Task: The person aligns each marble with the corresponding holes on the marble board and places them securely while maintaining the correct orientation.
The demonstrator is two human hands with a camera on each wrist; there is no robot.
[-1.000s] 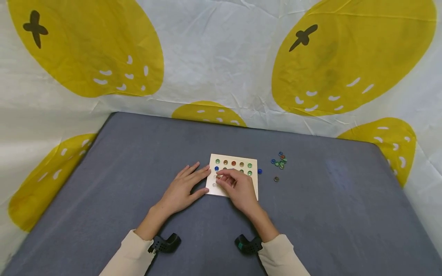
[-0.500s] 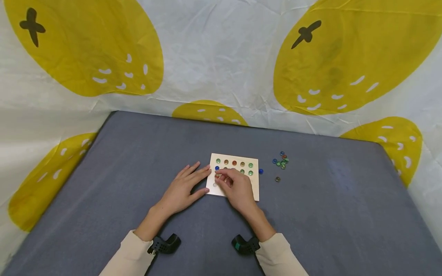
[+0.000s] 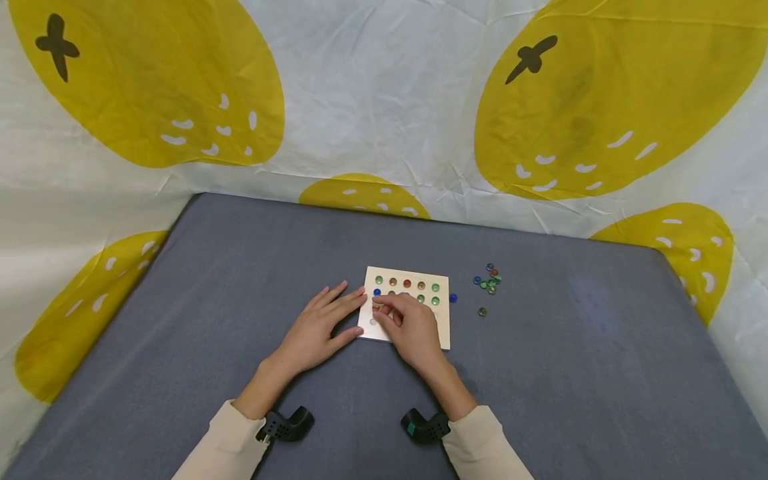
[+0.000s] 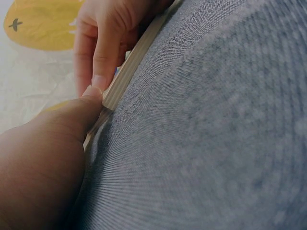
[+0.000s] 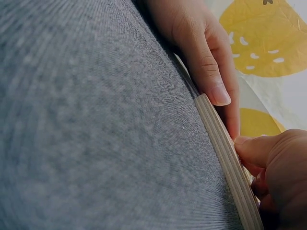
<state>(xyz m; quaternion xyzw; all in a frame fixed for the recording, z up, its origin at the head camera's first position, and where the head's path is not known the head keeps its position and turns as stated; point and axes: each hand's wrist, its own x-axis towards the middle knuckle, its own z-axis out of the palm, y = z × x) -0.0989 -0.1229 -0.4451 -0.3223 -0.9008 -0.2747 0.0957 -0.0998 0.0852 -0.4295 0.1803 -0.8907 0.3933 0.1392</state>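
Note:
A pale wooden board (image 3: 443, 327) with rows of round hollows lies on the grey table, glass marbles in several of them. My right hand (image 3: 417, 330) reaches over it, thumb and forefinger pinching a small reddish marble (image 3: 376, 307) at the left end of the third row. A blue marble (image 3: 377, 292) sits just above that spot. My left hand (image 3: 315, 330), fingers straight and spread, rests its fingertips on the board's left edge. In both wrist views, the board's layered edge (image 5: 225, 158) shows while the marbles are mostly hidden. My right palm covers part of the lower rows.
Right of the board lies a loose cluster of green, blue and red marbles (image 3: 489, 283). One brownish marble (image 3: 483, 311) lies apart from it, and a blue marble (image 3: 453, 298) sits beside the board's right edge. A lemon-print cloth (image 3: 384, 100) hangs behind the table.
My right hand has shifted very slightly left, its fingertips staying at the third row's left end with the reddish marble. My left hand keeps its place on the board's edge.

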